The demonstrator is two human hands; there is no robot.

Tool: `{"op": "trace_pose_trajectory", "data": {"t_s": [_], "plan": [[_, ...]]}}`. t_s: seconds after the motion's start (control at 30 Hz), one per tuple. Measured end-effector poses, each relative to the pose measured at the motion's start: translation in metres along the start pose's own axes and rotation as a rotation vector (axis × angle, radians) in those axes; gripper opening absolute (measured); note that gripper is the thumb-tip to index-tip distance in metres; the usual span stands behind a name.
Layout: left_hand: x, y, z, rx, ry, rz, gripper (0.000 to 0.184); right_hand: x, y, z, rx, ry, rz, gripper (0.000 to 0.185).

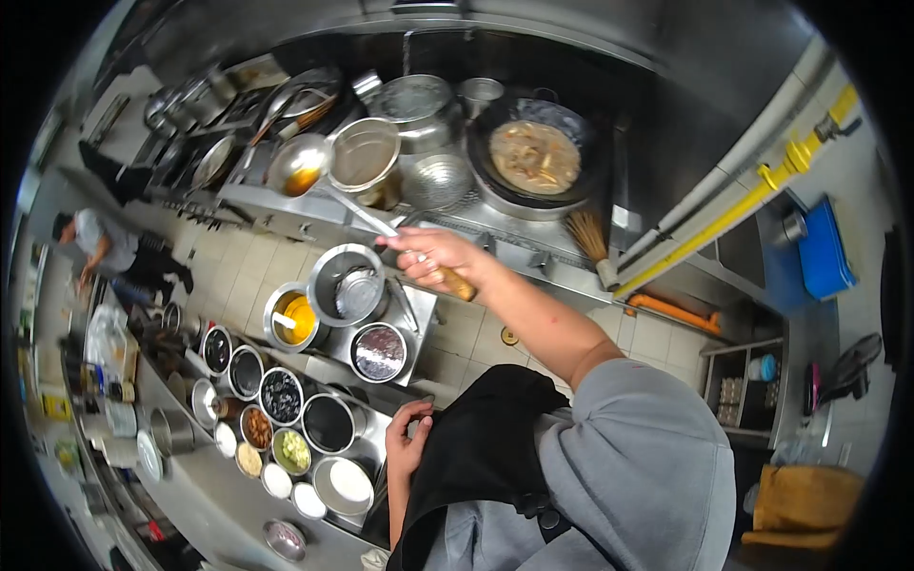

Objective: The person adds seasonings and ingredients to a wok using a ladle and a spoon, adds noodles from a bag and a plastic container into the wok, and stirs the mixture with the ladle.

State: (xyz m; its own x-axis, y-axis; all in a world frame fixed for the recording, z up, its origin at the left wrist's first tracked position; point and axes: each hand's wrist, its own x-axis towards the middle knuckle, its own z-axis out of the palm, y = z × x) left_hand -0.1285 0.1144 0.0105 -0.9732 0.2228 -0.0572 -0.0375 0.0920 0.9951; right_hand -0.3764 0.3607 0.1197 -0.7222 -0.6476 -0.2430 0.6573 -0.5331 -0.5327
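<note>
My right hand (440, 259) is closed round the wooden handle of a long metal ladle (367, 211). The ladle's wide bowl holds some orange-brown liquid and hangs beside a deep steel pot (366, 152) on the cooker. To the right of that hand, a black wok (586, 143) holds a pale, bubbling sauce with pieces in it (535, 157). Down by my apron, my left hand (409, 433) holds nothing, its fingers loosely bent and the thumb apart. It is nearest to the counter with the ingredient containers.
Several ingredient bowls, including a black one (328, 423), stand lower left. A steel pot (347, 284) and a pot of yellow liquid (297, 319) share a side stand. A bamboo brush (588, 233) leans by a yellow pipe (762, 186). Another person (119, 249) stands far left.
</note>
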Motion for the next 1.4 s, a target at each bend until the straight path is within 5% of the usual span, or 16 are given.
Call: {"op": "trace_pose_trajectory", "data": {"t_s": [0.27,0.47,0.53,0.6,0.63,0.73,0.77,0.8,0.87,0.9,0.93,1.0,1.07,1.13,1.27,1.4], "plan": [[0.063,0.017,0.08,0.121,-0.187,0.06,0.023,-0.16,-0.089,-0.141,-0.283,0.626,-0.339,0.019],[0.077,0.026,0.122,0.208,-0.222,0.102,0.023,-0.189,-0.147,-0.274,-0.763,1.094,-0.242,0.03],[0.077,0.028,0.129,0.23,-0.237,0.081,0.023,-0.191,-0.153,-0.281,-0.994,1.153,-0.17,0.036],[0.073,0.029,0.132,0.245,-0.226,0.087,0.023,-0.196,-0.142,-0.278,-1.633,1.448,-0.396,0.039],[0.071,0.029,0.133,0.256,-0.217,0.093,0.023,-0.199,-0.145,-0.252,-1.501,1.473,-0.265,0.043],[0.061,0.033,0.133,0.276,-0.163,0.057,0.022,-0.208,-0.132,-0.207,-1.423,1.507,-0.367,0.05],[0.058,0.031,0.131,0.273,-0.154,0.049,0.022,-0.205,-0.122,-0.26,-1.638,1.452,-0.701,0.06],[0.055,0.03,0.128,0.266,-0.147,0.035,0.022,-0.211,-0.124,-0.261,-1.646,1.437,-0.698,0.06],[0.048,0.028,0.123,0.257,-0.121,0.02,0.022,-0.216,-0.129,-0.246,-0.456,0.9,-0.58,0.054],[0.046,0.028,0.119,0.264,-0.122,0.028,0.022,-0.214,-0.126,-0.236,-0.279,0.791,-0.62,0.042],[0.043,0.028,0.115,0.269,-0.12,0.036,0.022,-0.211,-0.129,-0.262,-0.457,0.818,-0.551,0.035],[0.036,0.026,0.104,0.261,-0.081,0.047,0.022,-0.181,-0.107,-0.283,-1.75,1.505,-0.389,0.04],[0.023,0.031,0.086,0.307,-0.108,0.107,0.023,-0.179,-0.079,-0.251,-1.462,1.524,-0.366,0.046],[0.004,0.027,0.066,0.312,0.016,0.093,0.024,-0.18,-0.034,-0.236,-1.412,1.466,-0.586,0.047],[-0.033,0.007,0.032,0.219,0.042,0.056,0.024,-0.152,0.033,-0.136,-0.722,0.823,-0.541,0.038],[-0.058,-0.004,0.003,0.22,0.005,0.108,0.025,-0.091,0.092,-0.037,-0.493,0.355,-0.253,0.039]]}}
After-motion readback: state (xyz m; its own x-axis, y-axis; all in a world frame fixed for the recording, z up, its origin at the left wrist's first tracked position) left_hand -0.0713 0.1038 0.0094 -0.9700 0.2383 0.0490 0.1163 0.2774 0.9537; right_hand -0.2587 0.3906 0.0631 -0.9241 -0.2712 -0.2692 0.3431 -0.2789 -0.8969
